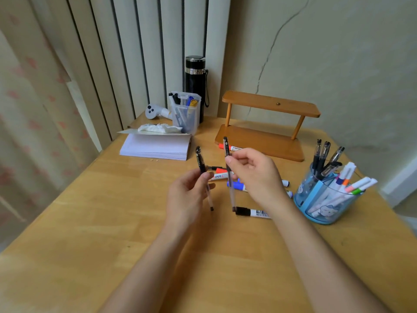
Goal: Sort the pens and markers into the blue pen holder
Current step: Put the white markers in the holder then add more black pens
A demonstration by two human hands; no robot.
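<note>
My left hand (187,197) pinches a black-capped gel pen (200,161), held upright above the table. My right hand (255,175) pinches a second black-capped gel pen (230,190), also upright, cap end up. The blue pen holder (316,199) stands at the right with several black pens (325,154) in the back section and several white markers (352,181) in the front. On the table under my hands lie a black whiteboard marker (252,212), a blue marker (237,185) and a red marker (220,171). Another red marker (228,147) lies by the wooden shelf.
A wooden two-level shelf (268,105) stands at the back right. A clear box of pens (186,114), a black flask (195,84), a white controller (153,111), a crumpled tissue (158,128) and a paper stack (155,147) sit at the back left.
</note>
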